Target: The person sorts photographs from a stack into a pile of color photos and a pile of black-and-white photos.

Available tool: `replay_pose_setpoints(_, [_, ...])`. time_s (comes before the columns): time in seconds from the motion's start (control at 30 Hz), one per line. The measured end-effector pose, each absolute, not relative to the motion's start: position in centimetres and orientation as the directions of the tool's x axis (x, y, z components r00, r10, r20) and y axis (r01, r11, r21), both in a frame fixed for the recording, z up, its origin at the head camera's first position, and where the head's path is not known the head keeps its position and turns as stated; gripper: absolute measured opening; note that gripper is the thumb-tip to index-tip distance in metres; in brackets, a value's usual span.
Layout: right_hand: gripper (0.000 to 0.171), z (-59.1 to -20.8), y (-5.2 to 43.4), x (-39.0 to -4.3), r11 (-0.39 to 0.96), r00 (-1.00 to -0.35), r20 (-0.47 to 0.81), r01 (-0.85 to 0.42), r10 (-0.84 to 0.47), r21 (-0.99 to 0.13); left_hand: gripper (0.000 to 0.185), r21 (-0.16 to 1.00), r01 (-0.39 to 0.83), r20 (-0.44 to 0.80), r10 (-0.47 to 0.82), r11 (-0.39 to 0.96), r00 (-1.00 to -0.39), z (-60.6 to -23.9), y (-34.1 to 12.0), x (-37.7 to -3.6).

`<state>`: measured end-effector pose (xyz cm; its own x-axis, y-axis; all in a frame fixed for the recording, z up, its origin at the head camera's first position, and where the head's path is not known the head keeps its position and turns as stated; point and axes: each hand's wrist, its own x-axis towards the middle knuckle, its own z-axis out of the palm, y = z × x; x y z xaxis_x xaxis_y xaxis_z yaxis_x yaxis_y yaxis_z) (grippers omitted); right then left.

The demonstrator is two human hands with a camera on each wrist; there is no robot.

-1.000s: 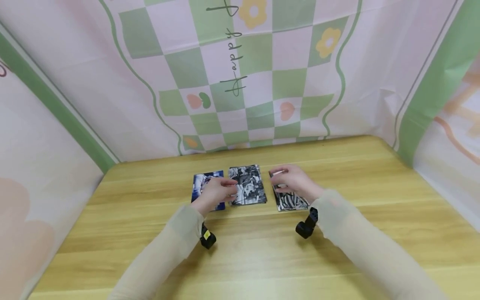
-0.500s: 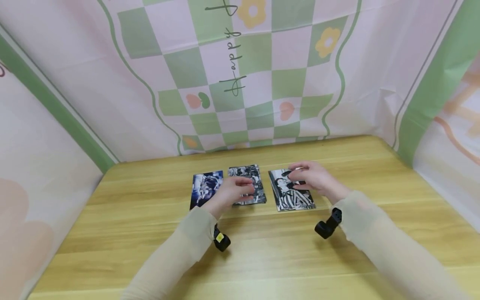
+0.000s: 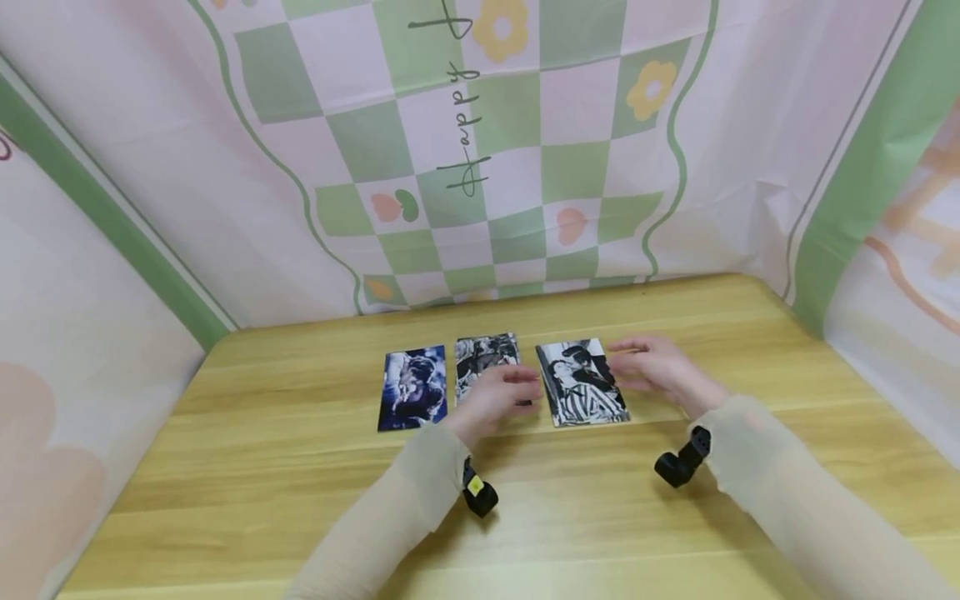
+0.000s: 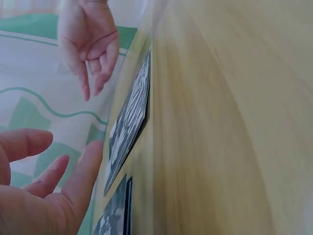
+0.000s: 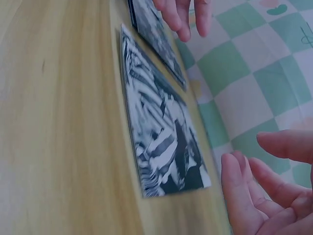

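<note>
**Wood-grain tabletop (image 3: 540,517), with the left hand (image 3: 498,396) and right hand (image 3: 660,367) reaching forward, fingers apart**

Behind the tabletop hangs a cloth backdrop (image 3: 510,100) printed with green and white checks, flowers and the word "Happy" running sideways. Three picture cards lie flat in a row: a blue card (image 3: 412,387) on the left, a grey card (image 3: 476,354) in the middle and a striped card (image 3: 583,383) on the right, black and white, with a figure in striped clothes. Layered edges show on the grey card and striped card in the left wrist view.

The left arm comes up from the bottom edge in a pale left sleeve (image 3: 405,483). Its hand is above the front right part of the grey card, hiding some of it, and its fingers point right towards the striped card. They are loosely bent and spread wide, with clear gaps between them in the left wrist view.

The right arm slants in from the lower right in a matching right sleeve (image 3: 795,492). Its hand is just beside the striped card's right edge, fingers pointing left; the right wrist view shows a gap between fingertips and card. The thumb and fingers stand wide apart, slightly bent. From the left wrist, its palm faces the camera.
</note>
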<state>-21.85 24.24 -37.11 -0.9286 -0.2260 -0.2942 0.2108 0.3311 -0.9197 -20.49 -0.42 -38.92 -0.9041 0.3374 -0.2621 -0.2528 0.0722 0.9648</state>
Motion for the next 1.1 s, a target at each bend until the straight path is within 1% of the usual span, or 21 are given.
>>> replay_pose_setpoints(0.13, [0.054,-38.0,25.1,-21.8,0.319,-0.925,-0.317,0.243,-0.208,-0.916,0.038,0.959,-0.280,-0.280,0.336,0.051,-0.899,-39.4,0.2,-20.4])
replay_pose_setpoints(0.3, [0.059,-39.0,25.9,-21.9,0.216,-0.920,-0.330,0.285,-0.212,-0.934,0.037,0.951,-0.309,-0.295,0.316,0.007,-0.902,-39.8,0.6,-20.4])
replay_pose_setpoints(0.4, [0.058,-39.2,26.2,-21.9,0.189,-0.919,-0.330,0.292,-0.215,-0.938,0.037,0.948,-0.318,-0.299,0.309,-0.012,-0.903,-39.9,0.7,-20.5])
replay_pose_setpoints(0.73, [0.056,-39.4,26.1,-21.9,0.218,-0.922,-0.319,0.273,-0.218,-0.937,0.034,0.945,-0.328,-0.309,0.289,-0.016,-0.906,-40.0,0.9,-20.6])
replay_pose_setpoints(1.1, [0.055,-39.8,25.9,-22.0,0.210,-0.925,-0.316,0.272,-0.212,-0.939,0.033,0.944,-0.327,-0.305,0.295,-0.030,-0.906,-40.3,1.0,-20.8])
